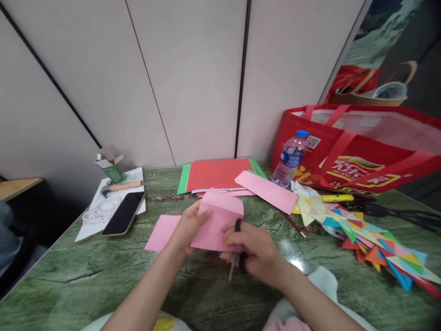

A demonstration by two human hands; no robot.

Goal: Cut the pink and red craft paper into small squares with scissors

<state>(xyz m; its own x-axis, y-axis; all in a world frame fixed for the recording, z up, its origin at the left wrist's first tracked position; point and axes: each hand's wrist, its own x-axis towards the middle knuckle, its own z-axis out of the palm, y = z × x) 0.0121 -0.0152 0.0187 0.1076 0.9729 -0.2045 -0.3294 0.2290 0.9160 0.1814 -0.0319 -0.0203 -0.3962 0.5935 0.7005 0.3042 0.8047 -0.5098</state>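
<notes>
My left hand point(188, 230) grips the left edge of a folded pink paper sheet point(217, 220), held up over the green marble table point(86, 276). My right hand point(253, 250) is closed around scissors point(237, 250) with black handles; the blades point down toward me, close to the paper's lower right edge. The hand is blurred by motion. A second pink piece point(161, 232) lies flat on the table just left of my left hand. A long pink strip point(267, 191) rests behind the held paper.
A stack of red and green paper point(215, 174) lies at the back. A water bottle point(291, 158) and red bag point(365, 147) stand right, with colourful folded shapes point(372, 241) in front. At left are a phone point(124, 213), hammer point(120, 187) and small box point(110, 168).
</notes>
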